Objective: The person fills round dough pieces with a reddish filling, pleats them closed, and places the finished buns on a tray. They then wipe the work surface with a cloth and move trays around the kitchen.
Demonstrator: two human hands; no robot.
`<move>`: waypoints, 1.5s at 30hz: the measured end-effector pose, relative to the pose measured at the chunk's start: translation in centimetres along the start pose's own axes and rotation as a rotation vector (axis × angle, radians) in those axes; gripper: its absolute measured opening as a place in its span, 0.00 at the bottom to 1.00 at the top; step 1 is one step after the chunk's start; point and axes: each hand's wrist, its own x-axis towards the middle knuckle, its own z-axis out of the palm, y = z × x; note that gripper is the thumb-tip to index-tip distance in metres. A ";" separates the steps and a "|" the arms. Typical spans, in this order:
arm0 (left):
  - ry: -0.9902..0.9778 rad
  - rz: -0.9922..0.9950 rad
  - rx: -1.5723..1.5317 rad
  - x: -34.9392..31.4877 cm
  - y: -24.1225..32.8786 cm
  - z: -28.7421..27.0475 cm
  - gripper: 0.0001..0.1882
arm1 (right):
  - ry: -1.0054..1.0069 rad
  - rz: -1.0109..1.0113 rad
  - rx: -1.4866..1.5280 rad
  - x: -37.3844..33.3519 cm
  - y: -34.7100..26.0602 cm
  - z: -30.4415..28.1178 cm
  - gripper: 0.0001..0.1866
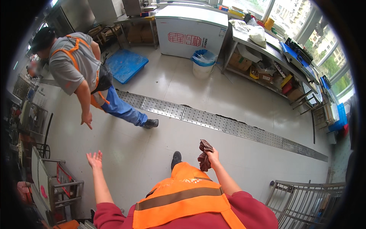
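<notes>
My right hand [213, 155] is closed around a crumpled dark brown cloth [205, 154], which hangs in front of my orange apron [179, 196] on the right. Off to the left, my left hand [95, 159] is raised over the floor with its fingers spread and nothing in it. Beyond that hand, a co-worker in a grey shirt [76, 61] and blue trousers is in mid-stride, one hand pointing downward; that hand does not touch mine.
A perforated metal drain cover [204, 118] crosses the floor. Farther back are a blue pallet [126, 65], a white chest freezer [190, 32] and a lined bucket [203, 68]. A workbench [263, 42] runs under the windows. A metal rack [305, 202] stands at near right, folded tables [57, 183] at left.
</notes>
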 end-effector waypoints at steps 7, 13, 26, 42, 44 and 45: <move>0.460 -0.761 0.441 -7.1 -15.5 -10.1 0.38 | -0.006 0.054 0.354 18.9 -16.0 10.3 0.17; 0.483 -1.008 0.605 -2.2 -25.4 0.5 0.33 | -0.289 0.159 0.705 35.8 -31.7 14.2 0.25; -0.558 0.045 0.609 21.9 -15.7 70.9 0.19 | -0.066 0.293 0.423 73.8 -53.9 14.5 0.38; 0.567 -0.765 1.064 -6.9 -31.2 54.1 0.16 | -0.366 0.537 -0.255 98.6 -56.8 11.0 0.18; 0.533 -0.723 0.974 -5.0 -31.7 61.3 0.16 | -0.314 0.396 -1.258 99.5 -57.7 10.7 0.21; 0.453 -0.668 0.917 -4.1 -32.3 64.3 0.16 | -0.431 0.476 -0.695 100.1 -58.6 10.2 0.22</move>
